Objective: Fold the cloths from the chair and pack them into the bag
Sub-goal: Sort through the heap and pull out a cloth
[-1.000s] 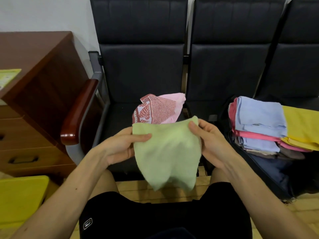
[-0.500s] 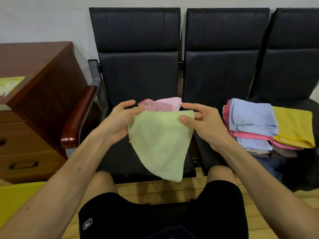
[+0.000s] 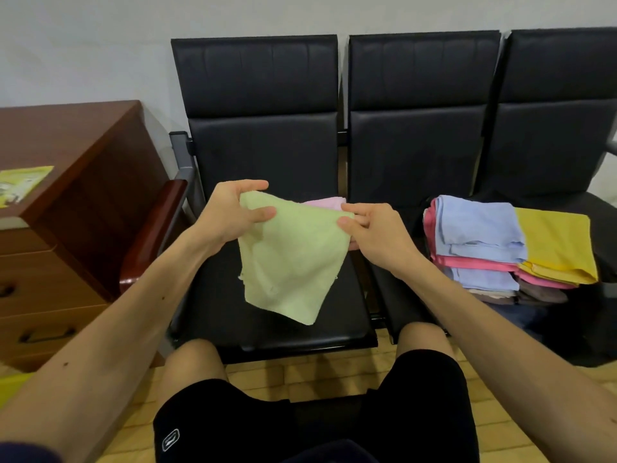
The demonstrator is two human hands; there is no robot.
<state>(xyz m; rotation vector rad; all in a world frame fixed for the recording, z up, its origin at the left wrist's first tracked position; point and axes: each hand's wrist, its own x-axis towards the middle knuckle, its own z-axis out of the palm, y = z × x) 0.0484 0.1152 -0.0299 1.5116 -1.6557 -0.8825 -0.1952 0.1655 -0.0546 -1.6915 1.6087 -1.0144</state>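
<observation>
Both hands up over the chair seat (image 3: 267, 329): left hand (image 3: 230, 215) pinches the green cloth (image 3: 290, 259) at its top left corner, right hand (image 3: 377, 232) pinches the top right, and the cloth hangs below both grips.

Left hand (image 3: 230, 215) and right hand (image 3: 377, 235) lifted green cloth (image 3: 290, 259) forward over chair seat (image 3: 207, 315); only pink cloth (image 3: 325, 203) edge shows behind.

We wear black shorts (image 3: 417, 412), hems above the knees, with a small white-outlined logo patch (image 3: 170, 439) near the left hem. Left hand (image 3: 230, 215), right hand (image 3: 377, 235) and forearms are bare. There are a couple of small moles on the left forearm (image 3: 117, 329). A dark navy fabric edge (image 3: 20, 454) shows bottom-left; we can't tell which garment.
</observation>
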